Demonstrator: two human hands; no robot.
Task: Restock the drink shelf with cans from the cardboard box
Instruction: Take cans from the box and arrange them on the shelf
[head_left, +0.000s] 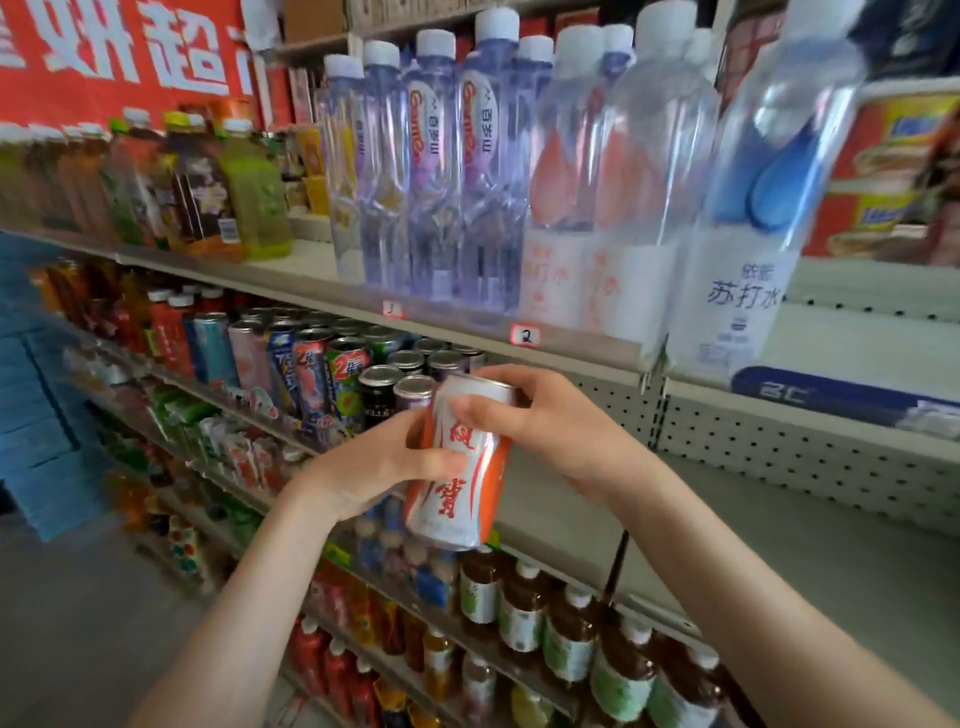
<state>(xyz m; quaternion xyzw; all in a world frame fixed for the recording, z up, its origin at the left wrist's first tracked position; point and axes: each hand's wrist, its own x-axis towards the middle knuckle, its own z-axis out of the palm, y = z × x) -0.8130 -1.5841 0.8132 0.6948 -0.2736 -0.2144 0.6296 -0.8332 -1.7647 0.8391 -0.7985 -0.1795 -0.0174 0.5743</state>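
Supermarket aisle, neighbouring rows full: left hand (363, 467) and right hand (550, 426) both grasp an orange-and-white can (460, 501), not yet shelved; drink shelf (753, 509) lies bare at three o'clock.

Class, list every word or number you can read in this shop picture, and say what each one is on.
"苏打水": on the blue-labelled bottle.
"2": on the shelf-edge tag.
"超": on the red banner.
"2": on the green can.
Red characters on the held can: too stylised to read surely.
All other labels: too blurred to read.
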